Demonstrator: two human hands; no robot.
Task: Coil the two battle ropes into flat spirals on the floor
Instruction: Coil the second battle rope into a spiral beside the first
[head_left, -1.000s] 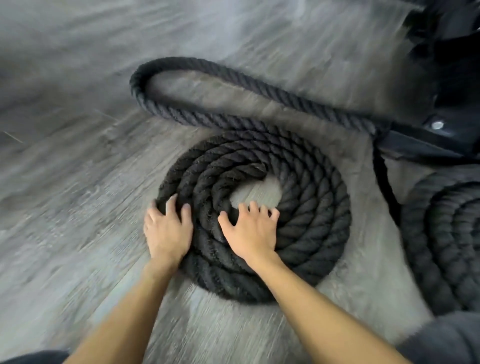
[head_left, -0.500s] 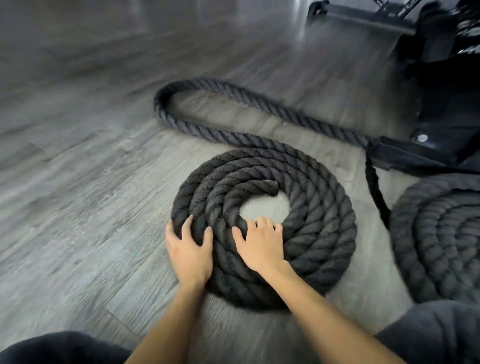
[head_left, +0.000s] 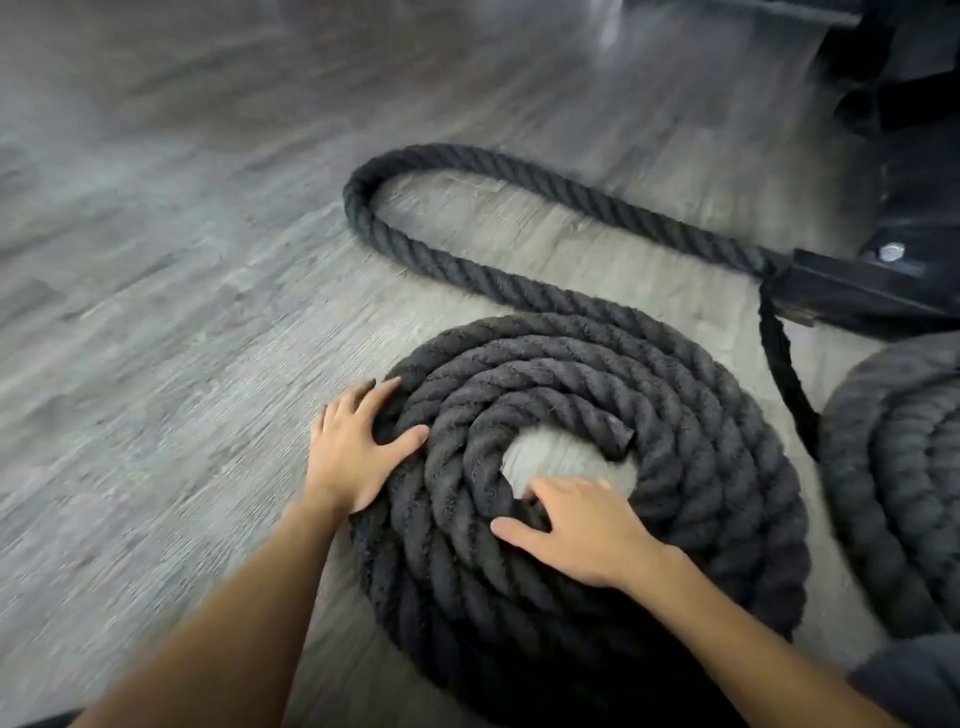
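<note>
A black battle rope (head_left: 675, 415) lies on the floor as a flat spiral of several turns, with its cut end (head_left: 618, 436) at the right of the bare centre hole. Its loose tail (head_left: 519, 166) runs out in a long loop behind the coil. My left hand (head_left: 358, 447) presses with spread fingers against the coil's outer left turn. My right hand (head_left: 576, 530) lies on the near inner turns, its fingers hooked over the innermost turn into the hole. A second coiled rope (head_left: 909, 467) lies at the right edge.
A black metal equipment base (head_left: 857, 280) with a bolt stands at the back right, where the rope tail ends. A thin black strap (head_left: 784, 374) runs between the two coils. Grey wood-look floor (head_left: 182, 312) spreads to the left.
The coil has turned clockwise: its cut end went from the hole's upper left to its right side. My left hand slid further up the outer left turn. My right hand's fingers curled deeper into the hole.
</note>
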